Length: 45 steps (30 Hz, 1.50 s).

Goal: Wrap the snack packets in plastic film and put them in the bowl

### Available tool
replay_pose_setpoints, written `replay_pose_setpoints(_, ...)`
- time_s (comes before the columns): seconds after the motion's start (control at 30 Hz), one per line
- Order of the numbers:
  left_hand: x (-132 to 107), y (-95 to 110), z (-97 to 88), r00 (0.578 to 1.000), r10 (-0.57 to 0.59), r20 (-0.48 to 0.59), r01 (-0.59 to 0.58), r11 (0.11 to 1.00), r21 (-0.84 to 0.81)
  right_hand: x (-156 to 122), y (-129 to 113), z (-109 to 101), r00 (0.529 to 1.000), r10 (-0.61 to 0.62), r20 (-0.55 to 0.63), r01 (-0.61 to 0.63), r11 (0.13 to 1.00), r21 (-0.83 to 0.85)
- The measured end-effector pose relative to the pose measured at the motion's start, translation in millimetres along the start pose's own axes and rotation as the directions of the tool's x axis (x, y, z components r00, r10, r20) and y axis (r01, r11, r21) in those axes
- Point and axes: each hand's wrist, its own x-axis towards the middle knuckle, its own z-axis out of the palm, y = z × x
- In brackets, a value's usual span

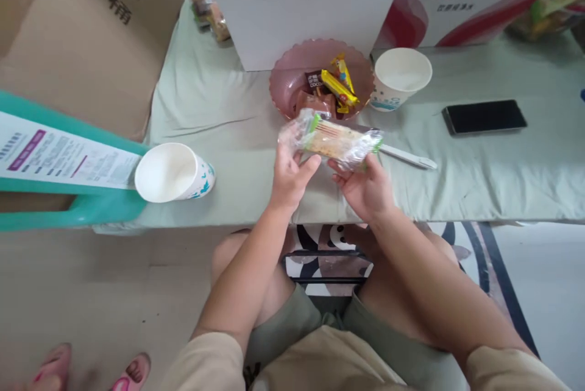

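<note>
Between my two hands is a wrapped snack [337,140], pale inside a clear plastic wrapper with green marks at its ends. My left hand [291,172] grips the wrapper's left end, the thumb stretched along the near side. My right hand [368,187] holds the lower right part, with fingers curled under it. Just behind the snack sits a pink scalloped bowl [286,77] with yellow-wrapped sweets [339,88] and brown packets in it. A white-handled utensil [408,156] lies to the right of my right hand, its other end hidden behind the snack.
Paper cups stand at the left [167,173] and beside the bowl [402,71]. A dark phone [485,117] lies at right on the green cloth [228,190]. Cartons [301,7] rise behind. More wrapped snacks [210,13] lie at back left. Another person's pink-sandalled foot [132,373] shows below.
</note>
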Motion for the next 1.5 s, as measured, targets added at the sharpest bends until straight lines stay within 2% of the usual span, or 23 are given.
replay_pose_setpoints(0.1, 7, -8, 1.1, 0.989, 0.104, -0.102, -0.084, 0.980, 0.182, -8, 1, -1, 0.992, 0.085, 0.093, -0.078, 0.994, -0.071)
replay_pose_setpoints(0.17, 12, -8, -3.3, 0.979, 0.161, -0.126, -0.121, 0.953, 0.277, -11, 1, -6, 0.978, 0.139, 0.153, -0.111, 0.977, -0.180)
replay_pose_setpoints(0.27, 16, -6, -11.2, 0.969, 0.238, -0.059, -0.194, 0.891, 0.410, -9, -4, -14, 0.963, 0.176, 0.205, -0.093, 0.928, -0.361)
replay_pose_setpoints(0.37, 17, -5, -14.0, 0.961, 0.277, 0.002, -0.243, 0.842, 0.482, -2, -10, -18, 0.969, 0.146, 0.198, -0.052, 0.908, -0.416)
replay_pose_setpoints(0.47, 14, -5, -11.0, 0.971, 0.239, 0.020, -0.220, 0.854, 0.472, 3, -14, -15, 0.976, 0.130, 0.175, -0.053, 0.920, -0.387)
replay_pose_setpoints(0.63, 3, -2, -5.3, 0.993, 0.051, 0.105, -0.083, 0.940, 0.330, 3, -14, -8, 0.972, 0.118, 0.203, -0.057, 0.957, -0.283)
replay_pose_setpoints(0.77, -2, 5, -9.2, 0.991, 0.019, 0.132, -0.062, 0.943, 0.328, 0, -9, -7, 0.966, 0.121, 0.228, -0.033, 0.934, -0.355)
replay_pose_setpoints(0.87, -4, 12, -16.0, 0.987, -0.006, 0.159, -0.064, 0.900, 0.431, -3, -7, -14, 0.970, 0.035, 0.241, 0.094, 0.858, -0.505)
replay_pose_setpoints(0.93, -5, 15, -20.1, 0.985, -0.026, 0.173, -0.066, 0.861, 0.505, -4, -9, -21, 0.961, -0.110, 0.254, 0.241, 0.780, -0.577)
replay_pose_setpoints(1.0, -6, 17, -22.1, 0.967, -0.088, 0.240, -0.060, 0.835, 0.547, -3, -13, -28, 0.926, -0.253, 0.278, 0.374, 0.697, -0.612)
replay_pose_setpoints(1.13, -10, 18, -16.9, 0.860, -0.264, 0.436, -0.014, 0.843, 0.537, 3, -18, -33, 0.862, -0.362, 0.355, 0.507, 0.580, -0.638)
replay_pose_setpoints(1.23, -13, 14, -9.3, 0.812, -0.289, 0.507, -0.006, 0.865, 0.503, 11, -17, -30, 0.839, -0.405, 0.363, 0.539, 0.526, -0.658)
replay_pose_setpoints(1.3, -14, 8, -5.9, 0.820, -0.280, 0.498, 0.042, 0.899, 0.435, 15, -15, -29, 0.835, -0.431, 0.343, 0.543, 0.538, -0.644)
replay_pose_setpoints(1.4, -16, -4, -4.8, 0.865, -0.269, 0.423, 0.163, 0.949, 0.269, 18, -15, -31, 0.827, -0.465, 0.316, 0.553, 0.575, -0.603)
replay_pose_setpoints(1.5, -14, -13, -5.8, 0.887, -0.237, 0.397, 0.164, 0.964, 0.211, 19, -15, -33, 0.808, -0.481, 0.341, 0.584, 0.571, -0.578)
